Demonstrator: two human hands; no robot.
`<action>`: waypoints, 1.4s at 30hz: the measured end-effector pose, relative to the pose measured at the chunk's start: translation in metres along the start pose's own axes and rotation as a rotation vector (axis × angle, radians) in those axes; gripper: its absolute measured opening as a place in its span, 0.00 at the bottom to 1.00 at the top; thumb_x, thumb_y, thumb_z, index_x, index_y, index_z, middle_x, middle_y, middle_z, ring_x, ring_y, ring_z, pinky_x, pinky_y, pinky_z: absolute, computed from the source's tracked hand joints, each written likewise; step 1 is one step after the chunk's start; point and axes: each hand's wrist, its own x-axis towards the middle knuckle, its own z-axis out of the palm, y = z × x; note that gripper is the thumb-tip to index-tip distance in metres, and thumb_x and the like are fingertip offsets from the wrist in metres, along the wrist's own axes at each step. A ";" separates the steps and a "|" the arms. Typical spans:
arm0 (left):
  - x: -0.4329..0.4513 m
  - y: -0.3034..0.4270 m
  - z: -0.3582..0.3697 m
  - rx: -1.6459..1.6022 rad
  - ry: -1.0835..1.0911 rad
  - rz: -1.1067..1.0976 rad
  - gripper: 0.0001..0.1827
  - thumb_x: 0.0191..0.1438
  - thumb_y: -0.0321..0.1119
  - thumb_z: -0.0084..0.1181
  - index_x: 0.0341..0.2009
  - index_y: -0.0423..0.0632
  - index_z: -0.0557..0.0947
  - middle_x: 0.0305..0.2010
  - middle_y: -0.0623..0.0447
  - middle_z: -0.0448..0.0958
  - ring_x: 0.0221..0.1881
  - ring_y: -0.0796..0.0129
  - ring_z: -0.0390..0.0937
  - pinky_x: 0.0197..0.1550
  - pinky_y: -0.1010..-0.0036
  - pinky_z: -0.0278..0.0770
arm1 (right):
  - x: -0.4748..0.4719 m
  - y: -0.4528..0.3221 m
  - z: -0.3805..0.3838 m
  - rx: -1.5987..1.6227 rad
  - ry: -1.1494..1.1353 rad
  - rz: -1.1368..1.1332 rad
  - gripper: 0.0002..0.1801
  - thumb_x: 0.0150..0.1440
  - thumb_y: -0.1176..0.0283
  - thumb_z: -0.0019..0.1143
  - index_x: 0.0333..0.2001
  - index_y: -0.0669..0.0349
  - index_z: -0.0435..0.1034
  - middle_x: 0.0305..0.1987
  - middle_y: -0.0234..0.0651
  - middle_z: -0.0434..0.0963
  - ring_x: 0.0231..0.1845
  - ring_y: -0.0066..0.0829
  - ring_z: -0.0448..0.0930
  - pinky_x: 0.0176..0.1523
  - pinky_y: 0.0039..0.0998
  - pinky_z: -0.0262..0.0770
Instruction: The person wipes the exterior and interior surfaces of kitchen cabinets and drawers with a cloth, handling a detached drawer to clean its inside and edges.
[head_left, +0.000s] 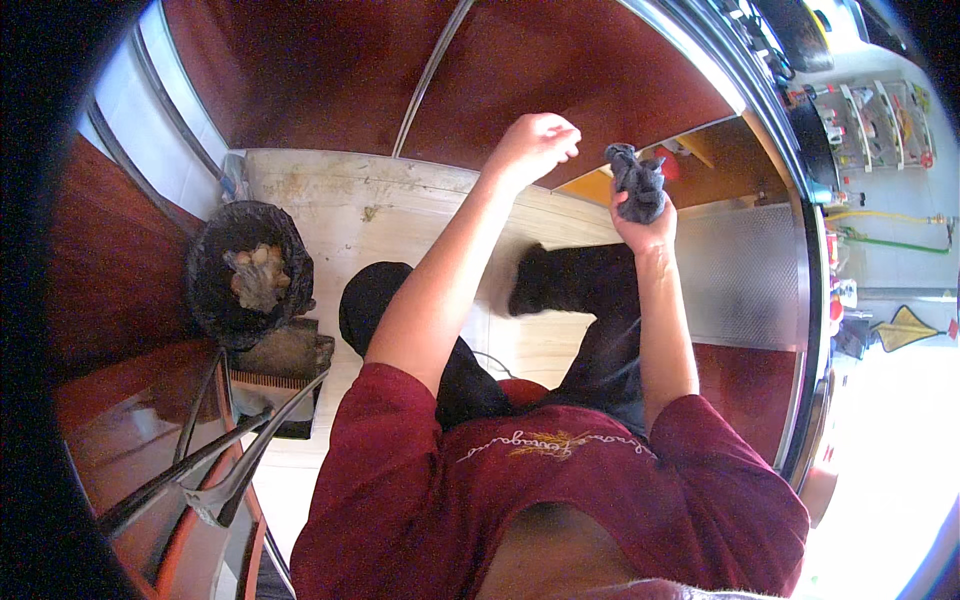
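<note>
In my right hand (649, 226) is a bunched dark grey cloth (637, 184), resting on the palm and held by the fingers. My left hand (534, 148) is raised to the left of it, a short way apart, before a dark red cabinet door (555, 67). Its fingers are loosely curled, and nothing shows between them. Right behind the cloth, a lower cabinet stands open with a wooden inside (720, 161), where a red thing (670, 165) is partly hidden by the cloth.
A bin with a black bag (214, 300) holds some refuse at the left. Below it lie a dustpan (289, 349) and a metal-framed chair (225, 487). A countertop edge (814, 315) runs along the right, bearing bottles and a rack (874, 124). My bent legs (577, 277) are over the pale floor (360, 195).
</note>
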 end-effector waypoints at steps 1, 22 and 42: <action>0.001 0.004 0.010 0.008 0.080 0.030 0.15 0.52 0.40 0.52 0.33 0.39 0.79 0.29 0.49 0.78 0.31 0.75 0.74 0.32 0.76 0.72 | -0.011 0.000 -0.002 -0.017 0.031 -0.032 0.19 0.52 0.63 0.36 0.43 0.58 0.68 0.45 0.41 0.72 0.44 0.39 0.71 0.36 0.34 0.72; -0.129 -0.031 0.234 -0.820 0.181 -0.539 0.13 0.58 0.39 0.44 0.46 0.50 0.71 0.44 0.53 0.74 0.46 0.65 0.72 0.48 0.64 0.71 | -0.161 -0.012 -0.118 -0.708 0.256 -0.582 0.36 0.58 0.55 0.44 0.64 0.57 0.43 0.68 0.38 0.44 0.69 0.33 0.44 0.67 0.34 0.38; -0.161 -0.088 0.324 -0.600 -0.276 -0.834 0.11 0.56 0.40 0.46 0.39 0.47 0.73 0.27 0.57 0.73 0.31 0.73 0.70 0.36 0.76 0.67 | -0.198 -0.029 -0.230 -0.038 0.621 -0.501 0.22 0.58 0.49 0.39 0.40 0.56 0.70 0.36 0.29 0.76 0.36 0.24 0.76 0.42 0.26 0.72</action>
